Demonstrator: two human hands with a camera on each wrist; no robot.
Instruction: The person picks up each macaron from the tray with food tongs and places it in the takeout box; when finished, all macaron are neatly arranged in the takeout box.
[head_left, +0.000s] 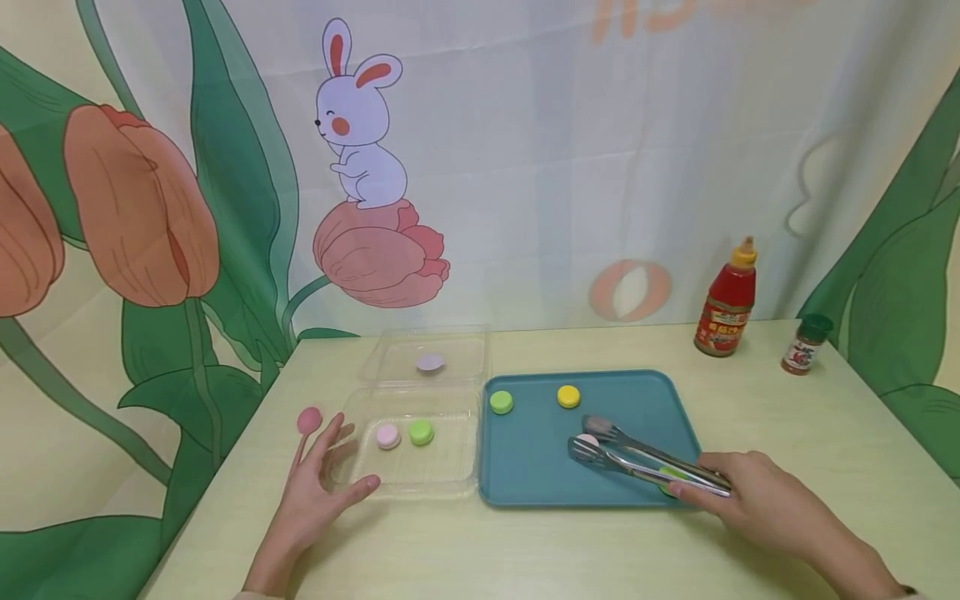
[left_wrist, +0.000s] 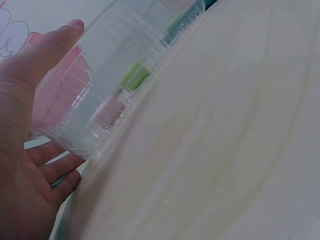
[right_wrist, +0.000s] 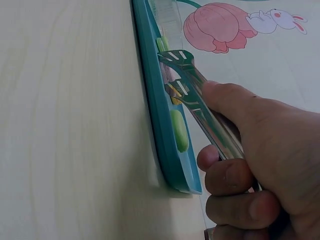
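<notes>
1. Points metal tongs (head_left: pixel 637 470) between nine and ten o'clock in the head view, with the long axis slanting across the blue tray (head_left: pixel 525 467).
2. Straddles a pink macaron (head_left: pixel 587 438) with the parted tips, near the tray's middle; unclear whether touching.
3. Crosses above a partly hidden green macaron (head_left: pixel 671 479) at the tray's four o'clock; shows a yellow macaron (head_left: pixel 568 397) at eleven, a second green macaron (head_left: pixel 501 402) at ten.
4. Shows Chinese characters on a red ketchup bottle (head_left: pixel 726 304), between one and two o'clock from the tray; too small to read surely. Likewise on the label of a green-capped shaker jar (head_left: pixel 802 354), at two.
5. Grips the tongs' handle end between thumb and curled fingers of the right hand (head_left: pixel 757 500), reaching in from four o'clock.
6. Reaches in from seven o'clock with the left hand (head_left: pixel 309 487), thumb and fingers spread wide, at the nine-o'clock wall of a clear plastic container (head_left: pixel 442 467); contact unclear.
</notes>
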